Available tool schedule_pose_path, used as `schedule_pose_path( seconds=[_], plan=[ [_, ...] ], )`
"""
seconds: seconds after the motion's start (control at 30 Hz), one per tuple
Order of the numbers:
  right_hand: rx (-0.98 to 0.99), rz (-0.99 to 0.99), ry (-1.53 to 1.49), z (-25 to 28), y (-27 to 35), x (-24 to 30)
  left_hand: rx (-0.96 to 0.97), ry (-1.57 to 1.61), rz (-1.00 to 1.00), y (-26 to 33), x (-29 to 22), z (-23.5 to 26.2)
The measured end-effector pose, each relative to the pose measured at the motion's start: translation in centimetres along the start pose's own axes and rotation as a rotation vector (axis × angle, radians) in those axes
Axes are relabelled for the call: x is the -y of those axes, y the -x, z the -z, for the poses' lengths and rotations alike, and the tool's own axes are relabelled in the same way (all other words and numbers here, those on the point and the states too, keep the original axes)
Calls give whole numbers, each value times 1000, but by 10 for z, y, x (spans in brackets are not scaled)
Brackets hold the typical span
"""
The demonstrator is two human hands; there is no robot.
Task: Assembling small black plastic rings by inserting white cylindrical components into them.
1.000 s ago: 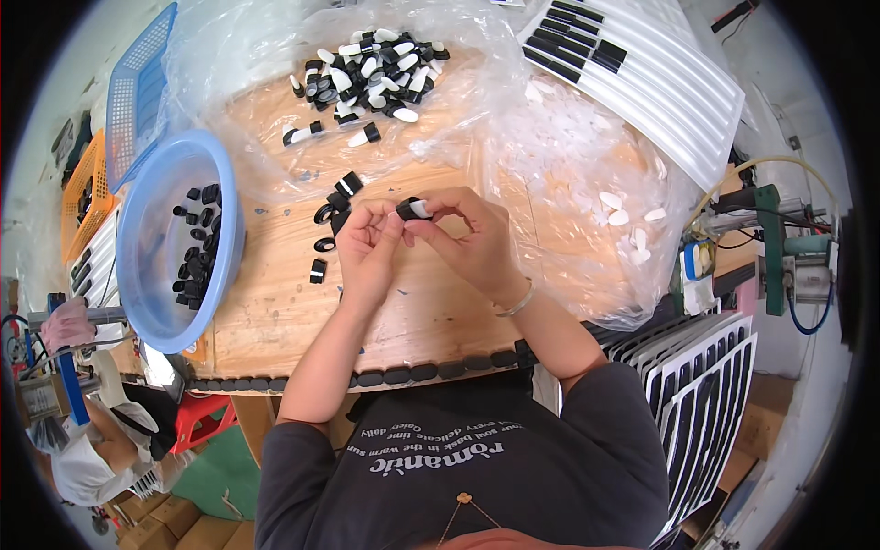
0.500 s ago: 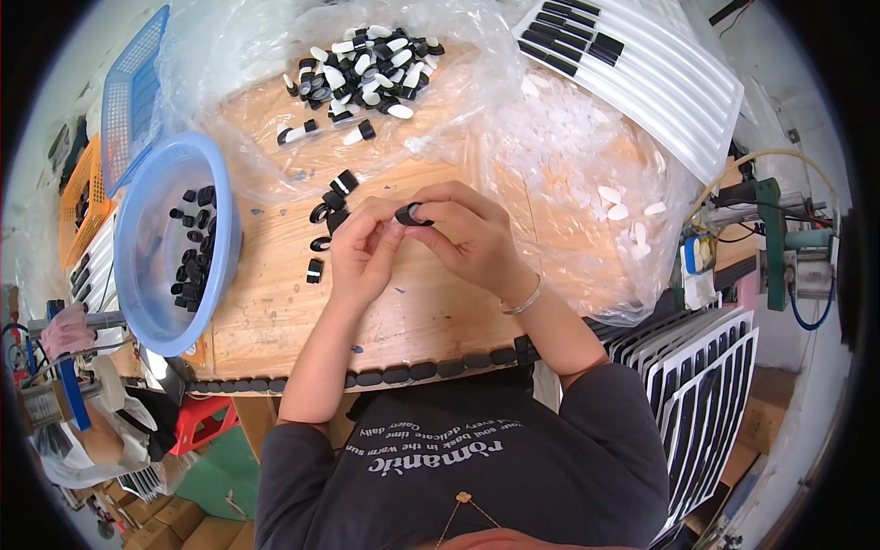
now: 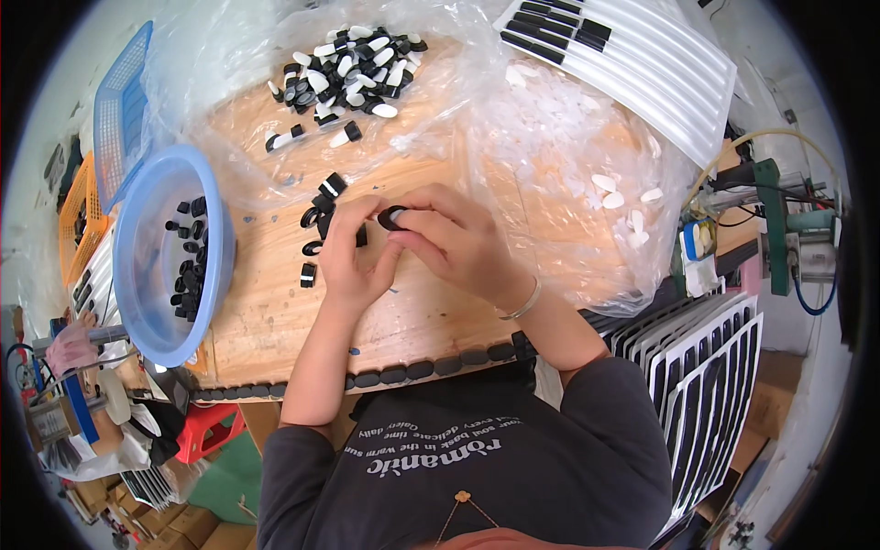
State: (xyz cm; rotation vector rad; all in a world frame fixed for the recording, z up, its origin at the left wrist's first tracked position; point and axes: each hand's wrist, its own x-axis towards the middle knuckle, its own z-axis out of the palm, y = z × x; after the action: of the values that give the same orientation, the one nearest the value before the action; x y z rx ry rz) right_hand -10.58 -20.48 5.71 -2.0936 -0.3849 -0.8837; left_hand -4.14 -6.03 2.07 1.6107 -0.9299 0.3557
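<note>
My right hand [image 3: 463,243] grips a small black ring-shaped piece [image 3: 389,218] at its fingertips, just above the table's middle. Close beside it is my left hand [image 3: 353,261], thumb and index finger parted, the index tip near the ring; whether it touches is unclear. A black piece [image 3: 360,236] shows in the gap of the left hand; I cannot tell whether it lies on the table. To the left of that hand lie several black pieces, among them a ring [image 3: 313,248] and a short one with a white band [image 3: 308,275].
A blue basin [image 3: 220,275] with black pieces stands left. At the back are a heap of black-and-white pieces [image 3: 353,73] on clear plastic sheeting [image 3: 440,55] and a white ribbed tray [image 3: 660,92]. White ovals [image 3: 613,199] lie right. Black pads [image 3: 419,370] line the front edge.
My left thumb and index finger have parted from the ring, which my right hand still holds. The whole view has shifted slightly.
</note>
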Motion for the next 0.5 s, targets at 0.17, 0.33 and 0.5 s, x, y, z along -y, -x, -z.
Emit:
schedule_pose_path(
  seconds=[0.17,0.33,0.5],
  plan=[
    [-3,5,64,-3,3,4,-50,-304,-290,4,2,1],
    [17,-34,56,-8,8,3,-63,-351,-383,-1,3,-2],
    [67,-81,-82,11,1,-6,-19,-410,-286,-4,5,2]
  ],
)
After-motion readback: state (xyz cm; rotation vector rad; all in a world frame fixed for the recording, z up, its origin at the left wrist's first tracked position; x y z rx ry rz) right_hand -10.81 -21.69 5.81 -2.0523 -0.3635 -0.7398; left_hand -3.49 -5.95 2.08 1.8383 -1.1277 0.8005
